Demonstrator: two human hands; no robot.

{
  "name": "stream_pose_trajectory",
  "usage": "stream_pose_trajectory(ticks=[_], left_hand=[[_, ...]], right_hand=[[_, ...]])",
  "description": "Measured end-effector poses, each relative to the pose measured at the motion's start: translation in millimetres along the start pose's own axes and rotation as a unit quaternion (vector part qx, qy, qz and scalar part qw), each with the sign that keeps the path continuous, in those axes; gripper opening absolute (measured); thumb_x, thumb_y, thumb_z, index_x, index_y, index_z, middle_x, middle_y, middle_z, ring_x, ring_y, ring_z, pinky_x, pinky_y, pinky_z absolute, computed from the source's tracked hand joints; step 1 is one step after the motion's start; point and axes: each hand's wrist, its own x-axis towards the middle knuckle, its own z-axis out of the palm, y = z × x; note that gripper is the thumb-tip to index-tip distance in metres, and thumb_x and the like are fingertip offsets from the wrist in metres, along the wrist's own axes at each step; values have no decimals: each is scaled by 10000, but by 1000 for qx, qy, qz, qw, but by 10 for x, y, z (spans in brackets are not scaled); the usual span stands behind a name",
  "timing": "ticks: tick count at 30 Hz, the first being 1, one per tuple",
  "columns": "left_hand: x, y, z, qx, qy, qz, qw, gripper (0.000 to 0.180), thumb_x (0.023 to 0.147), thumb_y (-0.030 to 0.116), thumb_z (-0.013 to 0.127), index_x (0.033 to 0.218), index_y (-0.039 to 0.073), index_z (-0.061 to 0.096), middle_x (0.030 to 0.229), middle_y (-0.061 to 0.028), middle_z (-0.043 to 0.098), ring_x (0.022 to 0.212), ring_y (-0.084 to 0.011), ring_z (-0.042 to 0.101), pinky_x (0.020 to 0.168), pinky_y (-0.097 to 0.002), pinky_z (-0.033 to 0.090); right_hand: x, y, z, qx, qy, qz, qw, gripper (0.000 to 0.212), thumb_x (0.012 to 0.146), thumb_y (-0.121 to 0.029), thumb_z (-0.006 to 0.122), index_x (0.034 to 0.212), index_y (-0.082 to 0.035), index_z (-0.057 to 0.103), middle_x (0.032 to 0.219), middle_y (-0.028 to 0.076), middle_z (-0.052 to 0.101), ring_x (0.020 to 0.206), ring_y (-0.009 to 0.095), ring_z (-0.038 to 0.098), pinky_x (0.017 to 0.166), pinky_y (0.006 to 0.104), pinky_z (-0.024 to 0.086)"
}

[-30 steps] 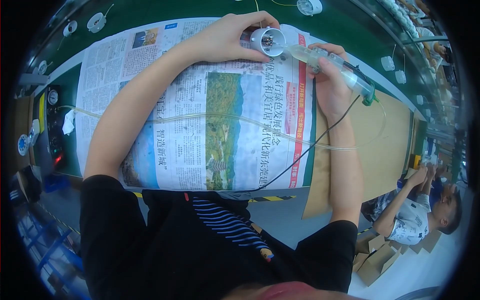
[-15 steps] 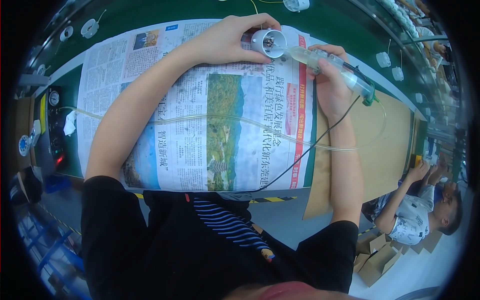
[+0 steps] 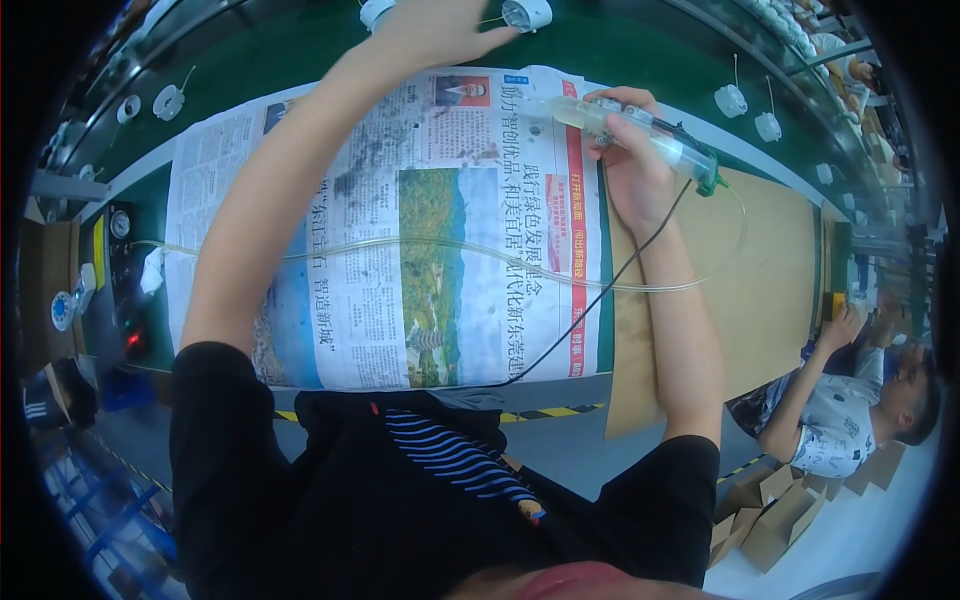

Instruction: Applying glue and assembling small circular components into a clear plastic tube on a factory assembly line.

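My left hand (image 3: 440,32) reaches over the far part of the bench, with its thumb stretched out to the right; its other fingers are partly cut off by the upper edge. Close to the thumb tip sits a white round cup-shaped housing (image 3: 527,14) with a thin wire. A second white housing (image 3: 376,12) shows on the left side of the hand. My right hand (image 3: 632,135) is wrapped round a clear dispensing syringe (image 3: 672,153) with a green cap at its rear. The syringe's nozzle points left over the newspaper (image 3: 370,290).
A clear hose (image 3: 430,240) runs across the newspaper from a controller with a gauge (image 3: 120,225) at left. A black cord (image 3: 600,310) crosses too. Brown cardboard (image 3: 730,270) lies at right. More white housings (image 3: 730,100) stand along the bench. A co-worker (image 3: 850,410) sits at right.
My left hand has moved from the syringe nozzle to the far edge, and the white housing it held is no longer at the nozzle. My right hand still grips the syringe.
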Motion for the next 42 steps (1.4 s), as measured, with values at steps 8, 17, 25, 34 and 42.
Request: stream_pose_trajectory(ticks=[8,17,25,34,42], left_hand=[[262,-111,458,-35,-16,6,999,680,767,242,789,1362,42,528,1138,-188,645,1037,-376,649,939,-433,517],[-628,-54,227,-360,-86,22,929,588,792,233,827,1306,130,561,1208,-125,662,1117,-279,656,1015,-363,515],[-691,-62,320,-321,-114,37,940,571,805,200,812,1312,148,555,1223,-106,663,1130,-279,656,1008,-361,517],[-597,1,95,-387,-174,-21,905,538,758,62,794,1231,15,543,1109,-124,667,1030,-228,648,917,-331,494],[-687,-42,299,-305,-115,42,944,598,806,211,816,1336,165,543,1236,-110,659,1140,-279,649,992,-355,524]], right_hand=[[-5,-46,-12,32,22,-3,999,271,905,-131,631,1152,-53,552,1149,152,616,858,165,566,734,288,459],[2,14,7,42,-3,-17,999,264,916,-125,616,1159,-48,549,1162,153,617,850,163,564,752,289,452],[9,77,16,-17,-10,-21,1000,261,915,-81,658,1154,-26,567,1090,115,654,829,133,598,768,268,475],[0,65,44,-31,-8,-27,999,274,907,-74,672,1158,-31,571,1101,112,656,805,131,596,782,266,477],[-7,75,36,-74,-14,-31,997,270,910,-112,642,1156,-47,551,1176,142,622,872,155,566,790,287,455]])
